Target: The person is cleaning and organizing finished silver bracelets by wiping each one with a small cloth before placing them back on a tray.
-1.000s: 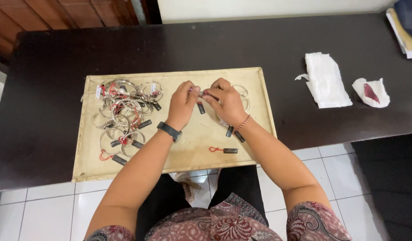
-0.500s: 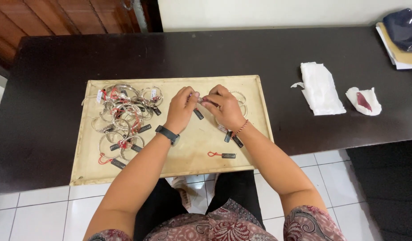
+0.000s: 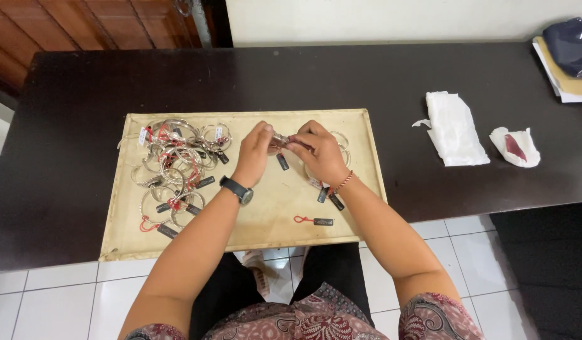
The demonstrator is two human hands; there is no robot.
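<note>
A beige tray (image 3: 253, 233) lies on a dark table (image 3: 77, 94). Both my hands meet over its upper middle. My left hand (image 3: 253, 153), with a black watch on the wrist, and my right hand (image 3: 320, 151), with a thin red cord bracelet, pinch one silver bangle (image 3: 280, 138) between the fingertips. A small black tag (image 3: 283, 162) hangs from it. A pile of silver bangles (image 3: 174, 164) with red strings and black tags fills the tray's left part. More bangles (image 3: 341, 141) lie partly hidden under my right hand.
A loose black tag on a red string (image 3: 313, 221) lies near the tray's front. A folded white cloth (image 3: 453, 128) and a crumpled tissue with a red stain (image 3: 515, 147) lie to the right. Papers and a dark blue pouch (image 3: 571, 47) sit at the far right corner.
Both hands have stayed together over the tray, with only small finger motion on the bangle. The camera view has shifted slightly.
</note>
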